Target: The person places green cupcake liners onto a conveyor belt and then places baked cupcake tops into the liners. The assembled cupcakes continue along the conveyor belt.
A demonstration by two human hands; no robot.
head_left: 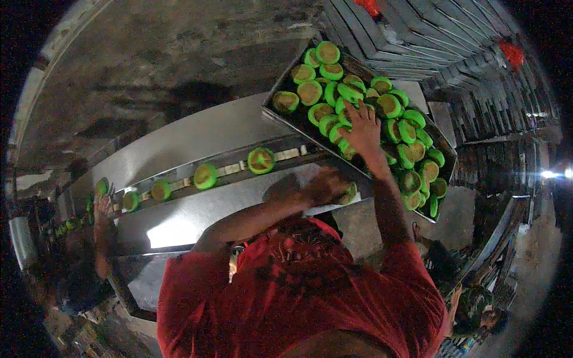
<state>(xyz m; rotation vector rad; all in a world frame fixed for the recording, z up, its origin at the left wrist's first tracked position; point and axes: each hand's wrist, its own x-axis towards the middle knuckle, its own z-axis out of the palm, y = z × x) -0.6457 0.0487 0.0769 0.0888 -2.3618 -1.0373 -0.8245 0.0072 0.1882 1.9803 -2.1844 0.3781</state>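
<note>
Dim room (179, 53), steel desk (227, 122); tray (316, 144) runs lengthwise far-left to near-right — right hand (362, 126) splayed over green rounds (389, 106), left hand's (328, 186) grip I can't tell.

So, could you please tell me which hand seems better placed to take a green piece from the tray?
Probably the right hand: it rests among the green pieces in the tray. The left hand, though blurred, shows outside the tray, over the metal ledge, with a single piece at it.

Smooth, glossy metal counter (233, 121), matt, rough-faced green rounds (261, 160), matt cloth shirt (298, 304), tray (286, 123) apparently metal
</note>
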